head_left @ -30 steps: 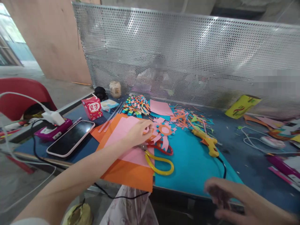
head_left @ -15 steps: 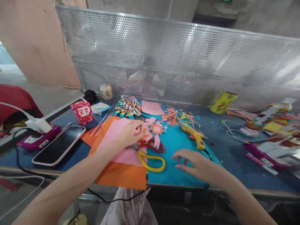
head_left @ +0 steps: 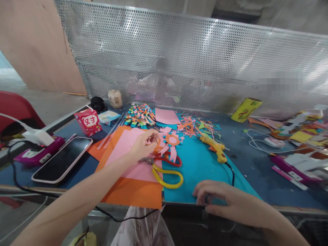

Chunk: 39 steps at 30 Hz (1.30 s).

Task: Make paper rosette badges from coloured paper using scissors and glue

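My left hand (head_left: 146, 143) is over the pink sheet (head_left: 118, 147), its fingers curled together beside orange and pink paper pieces. What its fingertips pinch, if anything, is hidden. Just to its right lies a paper flower (head_left: 172, 139) with an orange ring, blue petals and pink ribbon tails. Scissors (head_left: 167, 177) with one red and one yellow handle loop rest below it, blades partly under my left wrist. My right hand (head_left: 217, 198) hovers at the front edge of the blue sheet (head_left: 197, 164), fingers loosely bent, thumb apart, holding nothing visible.
A yellow glue gun (head_left: 215, 148) lies on the blue sheet, its cord trailing forward. Behind are a heap of fringed paper pieces (head_left: 140, 115) and paper strips (head_left: 191, 123). A phone (head_left: 63, 160) and purple power strip (head_left: 38, 152) are left. A perforated metal screen (head_left: 192, 61) stands behind.
My right hand has moved down and slightly right, towards the table's front edge. My left hand stays in nearly the same place over the papers. The view has shifted slightly.
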### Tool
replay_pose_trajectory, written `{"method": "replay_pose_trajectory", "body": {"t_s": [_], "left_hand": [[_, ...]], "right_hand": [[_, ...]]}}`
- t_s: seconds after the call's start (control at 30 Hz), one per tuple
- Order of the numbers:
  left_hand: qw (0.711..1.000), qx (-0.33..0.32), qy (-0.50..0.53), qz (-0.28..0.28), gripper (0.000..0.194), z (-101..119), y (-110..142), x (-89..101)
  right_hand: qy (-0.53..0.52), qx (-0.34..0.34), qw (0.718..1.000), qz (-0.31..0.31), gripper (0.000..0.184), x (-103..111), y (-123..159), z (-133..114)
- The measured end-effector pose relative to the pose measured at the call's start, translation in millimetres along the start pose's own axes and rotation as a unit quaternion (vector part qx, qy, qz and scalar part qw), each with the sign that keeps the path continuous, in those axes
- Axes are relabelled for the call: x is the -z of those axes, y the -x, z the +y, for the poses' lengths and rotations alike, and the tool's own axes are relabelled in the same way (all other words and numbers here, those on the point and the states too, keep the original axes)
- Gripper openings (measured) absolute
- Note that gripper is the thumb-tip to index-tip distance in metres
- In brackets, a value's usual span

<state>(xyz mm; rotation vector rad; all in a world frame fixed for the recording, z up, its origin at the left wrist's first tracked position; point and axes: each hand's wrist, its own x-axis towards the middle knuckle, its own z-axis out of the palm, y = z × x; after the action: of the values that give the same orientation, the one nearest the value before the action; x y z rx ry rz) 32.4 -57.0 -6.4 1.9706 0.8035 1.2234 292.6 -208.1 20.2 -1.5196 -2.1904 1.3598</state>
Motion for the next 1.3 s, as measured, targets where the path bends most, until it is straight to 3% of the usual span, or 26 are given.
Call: {"method": "replay_pose_trajectory", "body": {"t_s": [0.1, 0.17, 0.27, 0.4, 0.57, 0.8, 0.97, 1.1, 1.3], "left_hand": [[0.999, -0.004, 0.046, 0.003, 0.004, 1.0, -0.4, 0.0], [0.998, -0.006, 0.064, 0.001, 0.004, 1.9, -0.3, -1.1], [0.998, 0.006, 0.068, -0.011, 0.010, 3.1, 0.3, -3.4], [0.997, 0.009, 0.079, -0.016, 0.010, 3.0, 0.6, -4.9], [0.996, 0.001, 0.092, -0.007, 0.011, 2.7, 0.3, -3.1], [0.998, -0.014, 0.059, -0.020, 0.016, 1.9, -0.4, 1.0], [0.999, -0.021, 0.000, -0.035, 0.026, 2.4, 0.1, 0.6], [0.997, -0.044, -0.031, -0.055, 0.035, -0.2, 0.4, -0.6], [0.994, -0.062, -0.059, -0.069, 0.033, -1.2, 0.8, -1.1]], "right_hand": [[-0.082, -0.078, 0.988, -0.109, 0.022, -5.0, 4.5, -1.3], [-0.079, -0.087, 0.985, -0.127, 0.020, -6.4, 6.0, -5.5], [0.010, -0.039, 0.999, -0.032, 0.022, -1.1, -2.9, -12.6], [0.085, -0.018, 0.990, 0.112, 0.031, 15.8, -32.4, -18.0], [0.021, 0.063, 0.986, 0.154, 0.024, 29.9, -76.0, -31.2], [-0.030, 0.176, 0.952, 0.249, 0.012, 27.7, -128.9, -52.4], [-0.082, 0.197, 0.935, 0.282, 0.017, 24.6, -133.9, -45.7], [-0.054, 0.192, 0.929, 0.310, 0.018, 26.5, -129.7, -36.4], [-0.027, 0.208, 0.936, 0.281, 0.020, 30.3, -121.0, -31.5]]}}
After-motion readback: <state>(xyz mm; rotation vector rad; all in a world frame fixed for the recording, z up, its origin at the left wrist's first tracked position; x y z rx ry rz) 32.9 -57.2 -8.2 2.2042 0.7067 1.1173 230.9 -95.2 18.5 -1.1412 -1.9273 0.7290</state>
